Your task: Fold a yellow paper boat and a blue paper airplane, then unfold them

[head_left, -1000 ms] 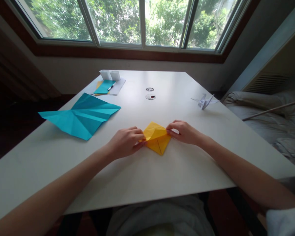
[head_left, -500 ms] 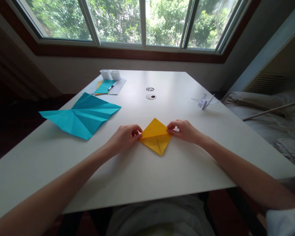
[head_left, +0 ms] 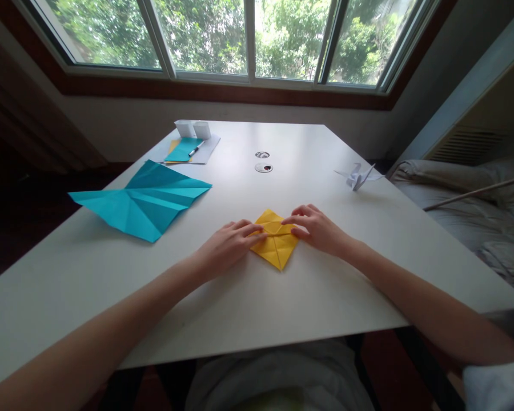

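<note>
A small folded sheet of yellow origami paper (head_left: 278,251) lies diamond-shaped on the white table (head_left: 248,314). Creases run across it and down from its centre to the near corner. My left hand (head_left: 231,242) grips its left side, thumb and fingertips close together over the crosswise edge. On the opposite side, my right hand (head_left: 314,228) holds the upper right part between thumb and index finger, the other fingers curved above. Both hands partly cover the paper's side corners.
A large creased turquoise paper (head_left: 149,200) rests at left. Behind it are stacked papers (head_left: 182,150) with a pen (head_left: 196,149) and small white boxes (head_left: 192,129). A white paper crane (head_left: 356,178) stands at right. Two round inserts (head_left: 263,167) sit in the tabletop.
The top flap of the yellow paper has been folded up, showing creases across its middle. Both hands have moved inward from the side corners onto the paper.
</note>
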Available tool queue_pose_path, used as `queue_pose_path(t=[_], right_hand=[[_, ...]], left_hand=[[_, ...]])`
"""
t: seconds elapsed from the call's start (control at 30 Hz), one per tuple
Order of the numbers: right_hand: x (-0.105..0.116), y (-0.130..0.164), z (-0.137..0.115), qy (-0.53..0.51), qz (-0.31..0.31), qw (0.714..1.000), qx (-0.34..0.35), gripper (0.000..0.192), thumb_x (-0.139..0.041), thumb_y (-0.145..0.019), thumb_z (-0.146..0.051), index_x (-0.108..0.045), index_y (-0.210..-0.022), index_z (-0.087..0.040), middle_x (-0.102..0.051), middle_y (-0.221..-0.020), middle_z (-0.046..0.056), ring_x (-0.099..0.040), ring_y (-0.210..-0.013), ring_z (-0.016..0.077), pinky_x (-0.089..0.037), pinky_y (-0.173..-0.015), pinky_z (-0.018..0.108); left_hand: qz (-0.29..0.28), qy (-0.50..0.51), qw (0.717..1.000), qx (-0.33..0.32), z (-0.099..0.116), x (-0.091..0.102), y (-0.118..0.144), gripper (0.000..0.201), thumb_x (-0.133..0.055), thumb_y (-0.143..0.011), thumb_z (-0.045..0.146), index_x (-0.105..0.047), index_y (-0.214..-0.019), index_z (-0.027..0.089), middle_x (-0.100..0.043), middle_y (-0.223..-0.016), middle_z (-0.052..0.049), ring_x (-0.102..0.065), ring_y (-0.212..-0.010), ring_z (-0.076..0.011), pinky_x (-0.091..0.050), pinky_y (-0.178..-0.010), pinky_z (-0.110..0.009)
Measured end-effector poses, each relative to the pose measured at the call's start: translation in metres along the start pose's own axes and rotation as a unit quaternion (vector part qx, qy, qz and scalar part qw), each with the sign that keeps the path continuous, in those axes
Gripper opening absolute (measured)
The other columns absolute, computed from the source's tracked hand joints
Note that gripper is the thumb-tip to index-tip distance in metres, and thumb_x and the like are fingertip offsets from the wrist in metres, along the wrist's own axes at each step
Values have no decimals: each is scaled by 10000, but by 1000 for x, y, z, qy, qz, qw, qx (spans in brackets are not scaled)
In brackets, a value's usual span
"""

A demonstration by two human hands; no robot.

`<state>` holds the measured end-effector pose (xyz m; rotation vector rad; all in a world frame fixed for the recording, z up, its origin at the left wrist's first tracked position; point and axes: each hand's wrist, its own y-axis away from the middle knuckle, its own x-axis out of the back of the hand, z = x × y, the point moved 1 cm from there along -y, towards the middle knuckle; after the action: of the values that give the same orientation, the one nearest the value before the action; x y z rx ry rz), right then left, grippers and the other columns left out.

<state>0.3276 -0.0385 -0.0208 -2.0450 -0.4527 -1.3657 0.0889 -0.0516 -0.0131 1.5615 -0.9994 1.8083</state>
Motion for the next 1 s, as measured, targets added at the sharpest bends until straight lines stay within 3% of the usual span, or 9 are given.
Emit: queue_pose_path(t=[0.1,0.27,0.67,1.0], right_hand=[[-1,1,-11,50,-39,996,63,343,-432,-849,-121,-607,-1094,-286,-543,-1071,78,-508,-921,193,-395,-821,356],[-1,2,-27,85,-89,988,91,404,-413,-870,-124,-515,-1225,-286,-568,-1086,81,-503,-961,208,-359,-829,362],[14,4,-28,74,-89,993,27,243,-442,-884,-243,-680,-934,-242,-659,-966,54,-552,-908,196,-339,-765,326],[26,5,-18,74,-110,991,-3,233,-469,-864,-240,-699,-829,-233,-691,-888,43,-575,-878,204,-359,-742,326]], left_hand=[[-27,-26,999,-17,3,-2,0,374,-399,-874,111,-501,-1218,216,-562,-1215,-75,-512,-1064,-218,-456,-863,-376],[-24,-48,998,-13,4,-3,-1,376,-436,-864,113,-487,-1217,233,-578,-1179,-70,-531,-1032,-215,-473,-819,-347],[-60,-85,995,-12,5,11,2,319,-440,-853,117,-569,-1116,243,-611,-1101,-55,-563,-955,-194,-448,-774,-301],[-102,-58,993,25,-4,29,8,244,-477,-824,119,-680,-872,245,-674,-915,-38,-583,-861,-189,-423,-701,-290]])
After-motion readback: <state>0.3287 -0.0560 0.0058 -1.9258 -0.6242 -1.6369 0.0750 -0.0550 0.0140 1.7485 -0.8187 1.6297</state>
